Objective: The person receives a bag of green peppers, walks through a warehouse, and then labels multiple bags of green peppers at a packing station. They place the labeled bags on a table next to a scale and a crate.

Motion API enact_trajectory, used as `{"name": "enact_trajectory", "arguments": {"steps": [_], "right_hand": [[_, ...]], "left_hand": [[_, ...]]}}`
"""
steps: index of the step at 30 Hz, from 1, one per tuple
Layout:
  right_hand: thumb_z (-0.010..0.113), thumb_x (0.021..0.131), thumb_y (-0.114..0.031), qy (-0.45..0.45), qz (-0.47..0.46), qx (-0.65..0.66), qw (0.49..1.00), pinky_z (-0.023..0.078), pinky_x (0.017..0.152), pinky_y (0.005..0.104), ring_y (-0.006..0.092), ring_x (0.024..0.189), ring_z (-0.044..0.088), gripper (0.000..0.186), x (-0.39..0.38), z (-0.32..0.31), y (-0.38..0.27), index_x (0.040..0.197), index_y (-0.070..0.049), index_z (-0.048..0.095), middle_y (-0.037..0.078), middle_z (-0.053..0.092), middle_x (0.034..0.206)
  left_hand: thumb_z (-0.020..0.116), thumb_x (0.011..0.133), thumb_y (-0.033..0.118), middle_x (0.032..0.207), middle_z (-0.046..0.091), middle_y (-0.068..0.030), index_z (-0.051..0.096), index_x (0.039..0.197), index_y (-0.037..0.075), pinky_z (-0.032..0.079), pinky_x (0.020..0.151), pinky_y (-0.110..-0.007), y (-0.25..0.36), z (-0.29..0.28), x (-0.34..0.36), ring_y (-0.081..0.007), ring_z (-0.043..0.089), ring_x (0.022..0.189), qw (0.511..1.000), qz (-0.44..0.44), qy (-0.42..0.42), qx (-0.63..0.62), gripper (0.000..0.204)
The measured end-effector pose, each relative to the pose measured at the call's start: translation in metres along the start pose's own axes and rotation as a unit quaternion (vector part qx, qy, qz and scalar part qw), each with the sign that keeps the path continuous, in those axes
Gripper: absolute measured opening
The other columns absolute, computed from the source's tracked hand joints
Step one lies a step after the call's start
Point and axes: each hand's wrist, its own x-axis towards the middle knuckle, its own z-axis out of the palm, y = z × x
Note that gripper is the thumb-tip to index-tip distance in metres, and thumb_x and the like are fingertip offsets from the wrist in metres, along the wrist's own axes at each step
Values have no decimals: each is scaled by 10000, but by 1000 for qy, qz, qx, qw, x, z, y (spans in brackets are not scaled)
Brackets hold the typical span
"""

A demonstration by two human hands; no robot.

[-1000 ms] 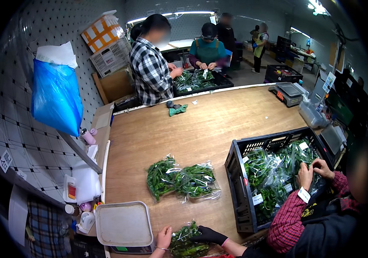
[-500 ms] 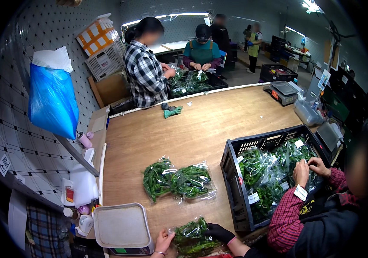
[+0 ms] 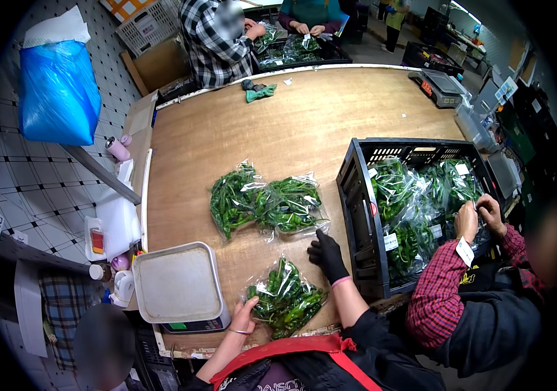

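The bag of green peppers (image 3: 286,296) is lying at the middle of the bench's near edge, directly right of the bare left hand (image 3: 244,317), which is pinching the film at the bag's left side between thumb and fingers. The gloved right hand (image 3: 329,255) is standing off the bag's upper right, its fingers partly spread and pointing toward the far edge; nothing is showing in its grasp. The left hand is thus the nearer one to this bag. The bag's long axis seems to be slanting from upper left to lower right, though the crumpled film is making that uncertain.

Just beyond, two more filled bags (image 3: 267,203) are lying side by side across the bench, the right one's loose corner reaching close to the gloved fingertips.

The wooden bench (image 3: 187,156) is carrying a scale (image 3: 177,281) at its near left corner and a black crate (image 3: 358,215) of bagged greens along its right side. A co-worker in red checked sleeves (image 3: 433,306) is working over that crate. Toward the far edge a green and grey cloth bundle (image 3: 259,92) is resting, and a second scale (image 3: 440,85) is sitting near the far right corner. Beyond that edge a person in a plaid shirt (image 3: 208,52) is handling bagged greens; at left a blue bag (image 3: 60,98) is hanging.
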Motion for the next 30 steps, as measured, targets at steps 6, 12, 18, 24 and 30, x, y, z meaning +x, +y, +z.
{"name": "enact_trajectory", "arguments": {"steps": [6, 12, 18, 24, 30], "right_hand": [[732, 743, -127, -53, -238, -300, 922, 519, 671, 315, 207, 821, 640, 605, 59, 0, -1, 1269, -67, 439, 119, 615, 999], [780, 630, -86, 31, -430, -485, 761, 513, 816, 346, 282, 908, 645, 447, 70, 28, -19, 1048, -51, 627, 147, 659, 984], [682, 711, 7, -54, -237, 112, 964, 502, 793, 336, 261, 870, 634, 253, 46, 73, -74, 959, -29, 650, 118, 649, 941], [646, 763, 29, -39, -521, -211, 826, 460, 882, 304, 185, 996, 587, 251, -9, 109, -119, 1000, -23, 584, 109, 627, 1103], [638, 767, -24, -248, -457, -409, 749, 438, 915, 313, 221, 1066, 578, 322, -32, 113, -64, 1086, -14, 601, 97, 614, 1133]], "left_hand": [[582, 845, 151, 1085, 621, -128, 514, 1194, 5, 506, 884, -408, -3, -3, 7, -254, 612, 985, 994, -43, -19, -100, 384], [589, 830, 240, 1090, 631, -127, 546, 1155, 18, 487, 902, -429, 1, -2, 16, -271, 613, 988, 984, -52, 13, -169, 396], [576, 833, 226, 1064, 642, -108, 568, 1117, 41, 480, 911, -423, -11, -12, 33, -269, 615, 981, 977, -61, 8, -205, 339], [571, 847, 259, 1081, 636, -106, 566, 1120, 51, 464, 927, -431, -9, -1, 43, -269, 605, 1003, 967, -61, 28, -247, 343], [591, 827, 340, 1173, 600, -107, 532, 1205, 92, 435, 952, -461, 6, 19, 55, -294, 562, 1085, 969, -34, 31, -242, 455]]}}
